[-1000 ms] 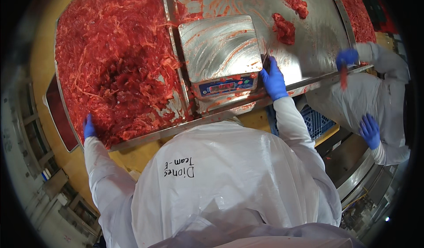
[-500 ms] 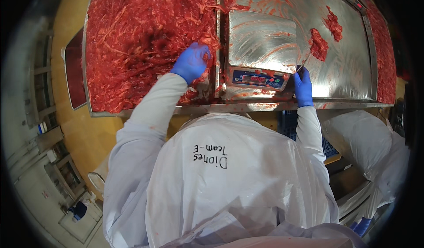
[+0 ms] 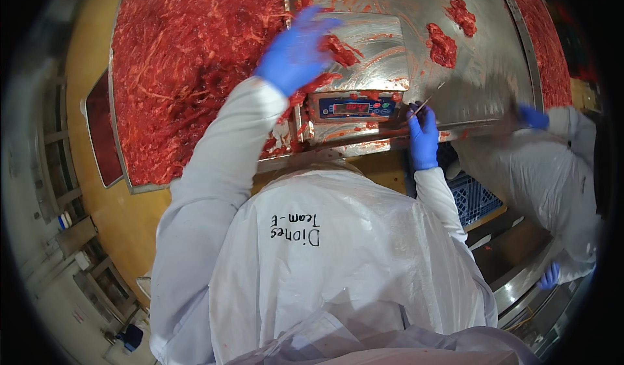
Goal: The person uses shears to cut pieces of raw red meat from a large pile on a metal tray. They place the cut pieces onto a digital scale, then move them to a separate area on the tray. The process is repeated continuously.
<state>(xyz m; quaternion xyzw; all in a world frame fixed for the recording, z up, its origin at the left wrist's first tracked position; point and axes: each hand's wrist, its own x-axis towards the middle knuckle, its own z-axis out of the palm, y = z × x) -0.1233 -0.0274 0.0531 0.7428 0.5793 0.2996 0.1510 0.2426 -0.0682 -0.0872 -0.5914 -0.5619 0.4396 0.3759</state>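
Note:
My left hand (image 3: pixel 294 52), in a blue glove and smeared by motion, is over the left edge of the scale (image 3: pixel 380 56) with its fingers spread. A piece of red meat (image 3: pixel 342 51) lies on the scale plate right beside those fingers. To the left, a large heap of raw red meat (image 3: pixel 188 72) fills the tray. My right hand (image 3: pixel 424 137), also gloved blue, is closed around a thin knife (image 3: pixel 431 96) at the table's front edge, right of the scale. The knife's narrow blade points away and to the right; its handle is mostly hidden.
Two meat pieces (image 3: pixel 442 45) (image 3: pixel 461 14) lie on the steel table (image 3: pixel 481 59). More meat (image 3: pixel 539 40) fills the far-right tray. At right, a co-worker's gloved hand (image 3: pixel 533 117) is by the table edge, another (image 3: pixel 550 275) lower down. A blue crate (image 3: pixel 474 199) sits below.
My left hand has moved from the meat heap up and right to the scale, fingers now spread, and a meat piece now lies there. The co-worker has come closer at the right.

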